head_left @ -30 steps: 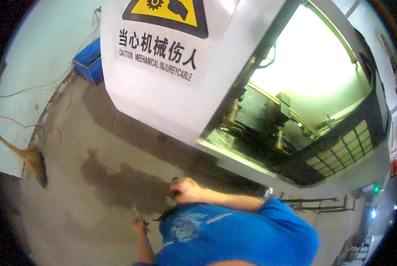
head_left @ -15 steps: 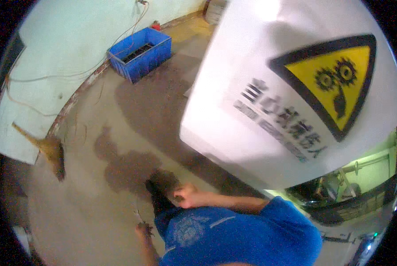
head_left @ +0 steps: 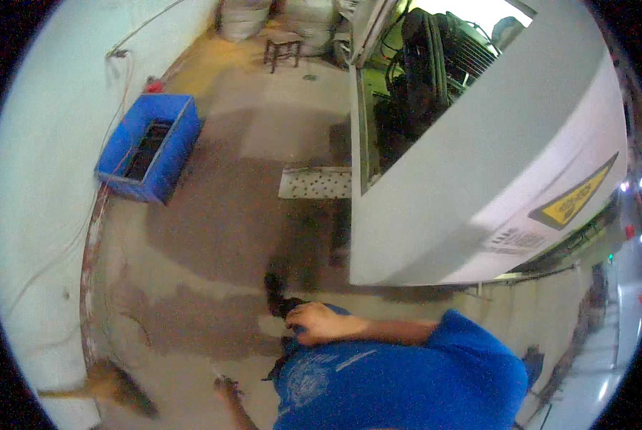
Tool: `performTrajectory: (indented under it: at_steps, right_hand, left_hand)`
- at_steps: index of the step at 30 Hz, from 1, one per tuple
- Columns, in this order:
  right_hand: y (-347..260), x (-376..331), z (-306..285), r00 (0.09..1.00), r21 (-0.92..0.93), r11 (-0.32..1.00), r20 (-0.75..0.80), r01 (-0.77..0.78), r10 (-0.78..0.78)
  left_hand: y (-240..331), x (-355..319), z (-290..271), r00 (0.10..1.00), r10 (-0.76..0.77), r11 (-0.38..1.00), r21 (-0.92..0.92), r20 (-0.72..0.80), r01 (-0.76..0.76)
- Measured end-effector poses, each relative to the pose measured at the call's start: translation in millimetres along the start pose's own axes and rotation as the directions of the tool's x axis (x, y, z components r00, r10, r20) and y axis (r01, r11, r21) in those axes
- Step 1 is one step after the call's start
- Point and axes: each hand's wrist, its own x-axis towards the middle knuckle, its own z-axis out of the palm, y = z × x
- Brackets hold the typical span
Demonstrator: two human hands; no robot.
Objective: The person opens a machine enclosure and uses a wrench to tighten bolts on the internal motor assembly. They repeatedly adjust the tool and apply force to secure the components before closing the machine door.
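My left hand [head_left: 228,389] hangs low beside my body with its fingers closed. A thin, pale tip sticks out ahead of them, too blurred to name. My right hand [head_left: 315,322] is bent in across the front of my blue shirt [head_left: 400,380]. Its fingers curl inward, and anything inside them is hidden. Neither hand touches the machine. The white machine housing [head_left: 436,222] rises ahead on the right, bearing a yellow warning triangle [head_left: 575,195]. Through its opening show dark hoses [head_left: 432,64].
A blue crate [head_left: 170,161] with dark contents stands along the left wall. A broom [head_left: 113,390] lies at lower left. Beside the machine is a dotted step plate [head_left: 315,183]. Farther back stand a small stool [head_left: 284,49] and wrapped bundles [head_left: 243,18]. The floor has dark wet-looking patches.
My view has swung right and past the white panel, bringing the machine's opening, step plate and stool into sight. The crate appears lower and further left. Both hands remain near my body.
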Motion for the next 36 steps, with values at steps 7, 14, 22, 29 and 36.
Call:
performTrajectory:
  at_steps: [7, 14, 22, 29, 36]
  right_hand:
    - [40.4, 120.9, -27.4, 0.98, 0.057, 0.984, -0.099, -0.167, 0.173]
    - [32.3, 170.8, -91.9, 0.879, 0.185, 0.911, -0.25, -0.368, 0.405]
    - [67.2, 243.8, -90.5, 0.692, 0.207, 0.876, -0.545, -0.436, 0.473]
    - [34.8, 329.6, -154.8, 0.577, 0.436, 0.788, -0.537, -0.434, 0.615]
    - [19.4, 361.5, -164.3, 0.353, 0.494, 0.632, -0.546, -0.597, 0.76]
  left_hand:
    - [128.5, 110.1, 29.3, 0.956, -0.145, 0.987, -0.032, 0.255, 0.158]
    - [261.0, 173.3, 102.6, 0.882, 0.113, 0.989, 0.035, 0.458, -0.145]
    - [351.1, 295.0, 163.4, 0.792, -0.008, 0.937, 0.282, 0.61, -0.207]
    - [437.6, 459.2, 221.6, 0.721, 0.061, 0.918, 0.244, 0.69, -0.311]
    - [588.1, 443.3, 304.2, 0.695, 0.095, 0.83, 0.329, 0.713, -0.45]
